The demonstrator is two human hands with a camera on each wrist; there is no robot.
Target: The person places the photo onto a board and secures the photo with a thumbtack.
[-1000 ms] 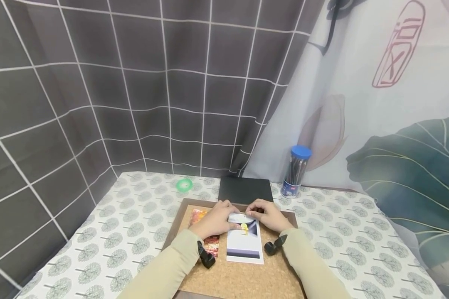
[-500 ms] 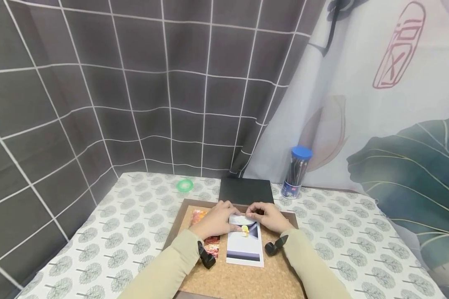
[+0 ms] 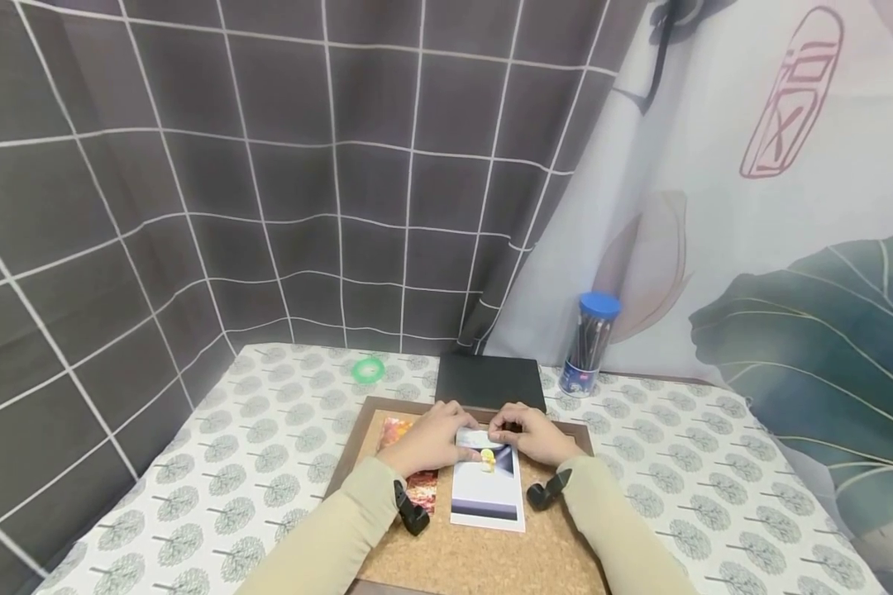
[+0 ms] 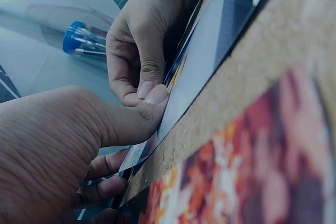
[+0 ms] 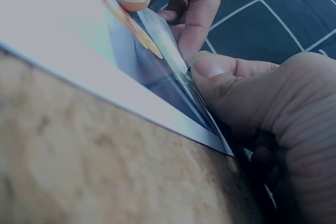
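Note:
A photo print (image 3: 485, 496) with a white border and a small yellow figure lies over the brown-framed cork board (image 3: 446, 562). My left hand (image 3: 432, 436) grips its upper left part, thumb on the front and the other fingers at the top edge. In the left wrist view that thumb (image 4: 155, 98) presses on the print close to the right hand's fingertips. My right hand (image 3: 532, 431) pinches at the top edge between thumb and forefinger. Along this edge the right wrist view shows a shiny strip (image 5: 163, 30); I cannot tell whether it is separate from the print.
A red and orange picture (image 3: 421, 489) lies on the cork, partly under my left forearm. Behind the board is a flat black object (image 3: 489, 378). A green ring (image 3: 368, 369) lies at back left; a blue-lidded jar (image 3: 589, 343) of thin dark sticks stands at back right.
The print's lower edge has shifted slightly toward me. My right fingers have moved a little at the top edge, while the left hand keeps almost the same place.

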